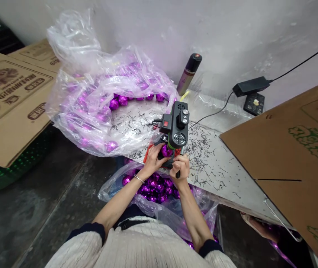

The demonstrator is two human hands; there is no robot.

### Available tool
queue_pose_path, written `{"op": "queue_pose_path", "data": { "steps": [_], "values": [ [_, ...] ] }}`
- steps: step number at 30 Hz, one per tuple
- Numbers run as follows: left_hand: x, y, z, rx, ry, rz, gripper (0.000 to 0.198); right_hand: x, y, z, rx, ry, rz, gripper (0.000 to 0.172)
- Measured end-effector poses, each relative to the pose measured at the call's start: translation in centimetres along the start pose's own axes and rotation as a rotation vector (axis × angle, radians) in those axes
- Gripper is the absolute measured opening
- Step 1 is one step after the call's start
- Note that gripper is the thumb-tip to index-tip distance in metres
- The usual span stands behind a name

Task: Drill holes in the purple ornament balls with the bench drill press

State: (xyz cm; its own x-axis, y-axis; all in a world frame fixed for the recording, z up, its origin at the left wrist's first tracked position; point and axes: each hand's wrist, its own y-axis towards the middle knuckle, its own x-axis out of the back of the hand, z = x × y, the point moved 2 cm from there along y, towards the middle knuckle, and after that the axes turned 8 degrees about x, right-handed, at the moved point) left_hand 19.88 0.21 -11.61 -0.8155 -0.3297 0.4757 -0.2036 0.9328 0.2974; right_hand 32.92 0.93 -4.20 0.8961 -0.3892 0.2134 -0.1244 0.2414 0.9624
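Observation:
A small black bench drill press with a red switch stands on the table in front of me. Under its head sits a shiny purple ball, held by the fingers and thumb of my left hand. Closed around the press's lever handle is my right hand. Just below both hands, an open plastic bag of purple mirrored balls lies between my body and the table edge. The drill tip is hidden behind the head of the press.
Clear plastic holding more purple balls curves across the table's left. Behind the press stands a spray can. A power adapter and its cable are at right. Cardboard boxes flank the table, and dark shavings litter it.

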Motion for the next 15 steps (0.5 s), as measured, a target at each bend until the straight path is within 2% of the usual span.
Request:
{"op": "queue_pose_path", "data": {
  "steps": [4,9,11,13,14,15],
  "values": [
    [-0.2,0.2,0.1,-0.016,-0.021,-0.009,0.058,0.8,2.5,0.5,-0.098,0.032,-0.026,0.032],
    [0.5,-0.2,-0.2,-0.049,-0.033,-0.079,0.061,2.0,6.7,1.3,-0.257,0.088,0.063,0.033],
    [1.3,-1.6,-0.6,-0.108,-0.015,-0.096,0.065,2.2,6.8,1.3,-0.283,0.092,0.089,0.029],
    [2.1,-4.0,-1.2,-0.222,0.028,-0.029,0.071,2.4,5.6,1.4,-0.315,0.077,0.056,0.013],
    [2.4,-5.6,-1.4,-0.280,0.063,0.030,0.072,2.5,4.6,1.6,-0.348,0.062,0.017,0.012],
    [2.6,-7.3,-1.5,-0.324,0.106,0.097,0.074,2.7,3.4,1.9,-0.402,0.041,-0.054,0.027]
  ]
}}
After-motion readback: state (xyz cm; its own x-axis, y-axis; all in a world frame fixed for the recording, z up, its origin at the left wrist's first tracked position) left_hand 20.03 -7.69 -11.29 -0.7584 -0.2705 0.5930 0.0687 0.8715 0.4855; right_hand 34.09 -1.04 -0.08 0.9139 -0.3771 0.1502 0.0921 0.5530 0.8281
